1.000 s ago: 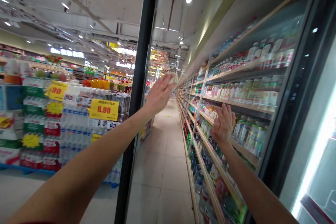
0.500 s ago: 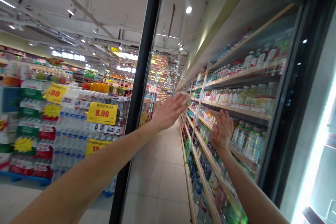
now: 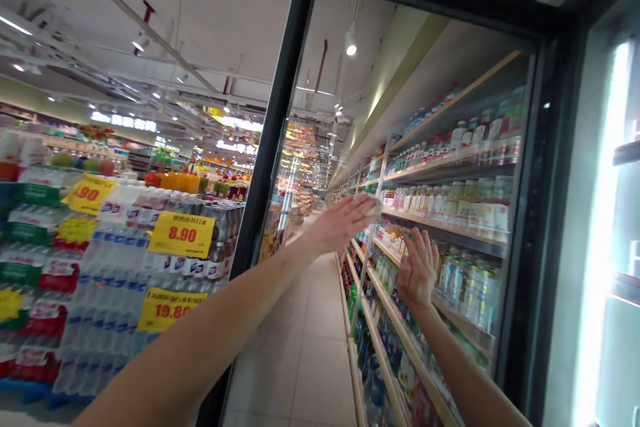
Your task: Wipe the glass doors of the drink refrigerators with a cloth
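Observation:
A glass door [image 3: 310, 127] in a black frame stands swung out in front of me. My left hand [image 3: 345, 221] reaches across it, fingers outstretched and flat, at or close to the glass. Something pale at its fingertips is too smeared to make out. My right hand [image 3: 418, 270] is raised before the same pane, its fingers upright and somewhat apart, with nothing visible in it. Whether the right palm touches the glass I cannot tell. Shelves of bottled drinks [image 3: 465, 203] show through the pane behind both hands.
On the right, a lit cooler interior [image 3: 595, 233] adjoins the door's hinge side. Left of the door stand stacked drink packs [image 3: 105, 307] with yellow price signs [image 3: 183, 235]. A tiled aisle floor [image 3: 280, 347] runs away behind the glass.
My left hand has slid to the right and slightly down across the pane, closer to my right hand. The view has shifted a little, showing the door's top edge more fully.

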`<control>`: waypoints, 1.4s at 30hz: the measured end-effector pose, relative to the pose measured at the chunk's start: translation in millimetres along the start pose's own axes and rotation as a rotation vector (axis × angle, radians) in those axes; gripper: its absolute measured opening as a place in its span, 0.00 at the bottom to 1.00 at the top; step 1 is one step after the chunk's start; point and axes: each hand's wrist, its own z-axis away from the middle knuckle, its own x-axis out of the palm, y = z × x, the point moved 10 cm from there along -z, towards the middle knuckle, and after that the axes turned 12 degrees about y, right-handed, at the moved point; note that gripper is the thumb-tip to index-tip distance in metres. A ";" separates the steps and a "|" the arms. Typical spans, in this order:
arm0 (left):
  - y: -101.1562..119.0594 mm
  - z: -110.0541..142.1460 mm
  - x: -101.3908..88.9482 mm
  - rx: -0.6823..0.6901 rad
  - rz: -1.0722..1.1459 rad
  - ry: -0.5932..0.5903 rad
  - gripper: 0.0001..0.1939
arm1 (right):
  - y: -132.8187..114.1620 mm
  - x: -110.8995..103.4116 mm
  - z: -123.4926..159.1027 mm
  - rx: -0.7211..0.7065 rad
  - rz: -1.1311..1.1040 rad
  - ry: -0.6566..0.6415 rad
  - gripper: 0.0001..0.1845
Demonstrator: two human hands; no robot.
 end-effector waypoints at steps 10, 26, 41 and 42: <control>69.2 20.1 20.3 0.244 0.100 -0.154 0.21 | 2.8 -2.4 -0.2 0.032 -0.033 0.010 0.25; 1.6 44.7 -13.2 -0.268 -0.100 0.087 0.20 | 3.6 -6.0 -1.5 0.060 -0.054 0.028 0.24; 48.8 81.6 -15.6 0.085 0.053 -0.060 0.23 | 6.6 -2.6 2.1 0.056 -0.053 0.013 0.23; 57.1 86.2 -12.1 0.146 0.080 -0.112 0.24 | 6.3 -2.4 2.0 0.059 -0.057 0.011 0.23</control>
